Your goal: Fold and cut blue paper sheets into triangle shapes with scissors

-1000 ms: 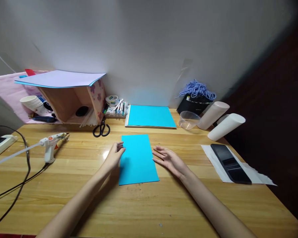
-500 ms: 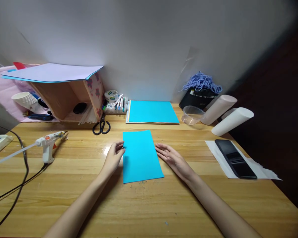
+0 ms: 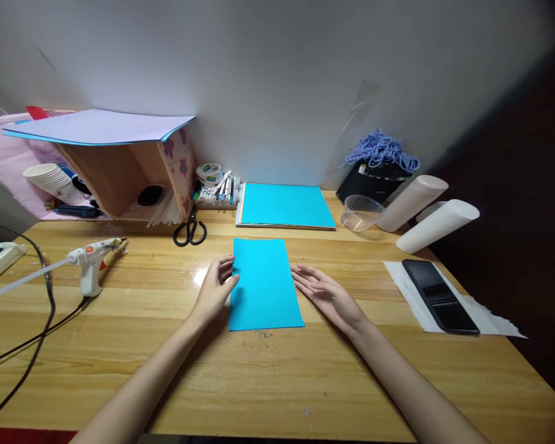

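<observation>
No word, number or sign is showing clearly enough to be read. Beyond the right hand (image 3: 332,299) and off to its right, a black, open-topped holder (image 3: 363,187) is carrying a short line of small pale lettering on its front, too blurred to make out. Beyond the left hand (image 3: 215,290), a white, round, drum-shaped roll (image 3: 209,178) is bearing small green-and-dark label patches, and any print on them is coming out too tiny to tell.

Blue paper (image 3: 266,296) pt-hid by L fingers (image 3: 228,285); forearms (image 3: 150,373) cut @ btm.
</observation>
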`<state>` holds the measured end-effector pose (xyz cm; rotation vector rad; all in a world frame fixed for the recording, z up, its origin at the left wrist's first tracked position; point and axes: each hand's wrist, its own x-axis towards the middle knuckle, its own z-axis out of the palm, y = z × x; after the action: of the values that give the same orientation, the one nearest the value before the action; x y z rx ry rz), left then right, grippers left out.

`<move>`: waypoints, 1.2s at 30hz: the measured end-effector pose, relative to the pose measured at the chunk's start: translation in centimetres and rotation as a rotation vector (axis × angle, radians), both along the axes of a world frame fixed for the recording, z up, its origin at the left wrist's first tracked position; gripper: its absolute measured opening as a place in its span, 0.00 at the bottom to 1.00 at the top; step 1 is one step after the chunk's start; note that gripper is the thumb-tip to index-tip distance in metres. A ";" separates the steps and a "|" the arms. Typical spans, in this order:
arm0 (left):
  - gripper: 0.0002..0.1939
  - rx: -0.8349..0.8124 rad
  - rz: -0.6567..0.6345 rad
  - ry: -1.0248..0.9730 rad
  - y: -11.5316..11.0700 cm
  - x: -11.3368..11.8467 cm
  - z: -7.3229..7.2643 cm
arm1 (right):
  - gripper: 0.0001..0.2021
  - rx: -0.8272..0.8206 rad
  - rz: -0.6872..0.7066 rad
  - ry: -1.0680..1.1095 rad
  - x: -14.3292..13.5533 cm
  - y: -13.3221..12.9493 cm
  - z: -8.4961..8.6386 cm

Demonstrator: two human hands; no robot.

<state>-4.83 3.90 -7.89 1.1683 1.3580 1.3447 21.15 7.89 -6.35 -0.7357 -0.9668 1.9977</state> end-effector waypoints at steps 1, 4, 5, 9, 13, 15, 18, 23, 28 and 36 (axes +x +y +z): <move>0.19 0.005 -0.005 0.005 0.0 0.1 0.0 | 0.17 0.002 0.002 0.002 0.0 0.1 0.0; 0.19 0.015 -0.024 0.021 0.0 0.1 0.0 | 0.17 0.023 -0.002 0.006 -0.2 0.7 -0.3; 0.20 0.018 -0.033 0.021 0.0 0.1 -0.1 | 0.17 0.027 -0.004 0.010 -0.3 1.0 -0.4; 0.20 0.051 -0.049 -0.009 0.7 -0.2 -0.5 | 0.15 0.032 0.001 0.031 -0.5 2.3 -0.9; 0.20 0.083 -0.017 -0.057 1.7 -0.5 -0.6 | 0.13 0.072 0.015 -0.008 -0.7 3.7 -1.2; 0.20 0.069 0.007 -0.069 2.4 -0.4 -0.4 | 0.13 0.098 0.010 -0.053 -0.9 4.5 -1.3; 0.20 0.027 0.041 -0.079 3.4 -0.2 -0.2 | 0.15 0.177 -0.047 -0.169 -1.5 5.6 -1.5; 0.20 0.039 0.094 -0.060 4.5 0.3 -1.0 | 0.21 0.355 -0.188 -0.399 -2.5 6.3 -2.5; 0.18 0.078 0.023 -0.023 4.1 0.5 -1.8 | 0.23 0.478 -0.329 -0.538 -2.6 6.0 -3.5; 0.13 0.094 0.046 0.112 3.4 0.4 -1.6 | 0.21 0.440 -0.347 -0.562 -2.1 6.5 -3.5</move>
<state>-4.38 7.32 -9.45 1.2991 1.4222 1.4063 19.01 14.41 -9.88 -1.1435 -1.4266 1.2318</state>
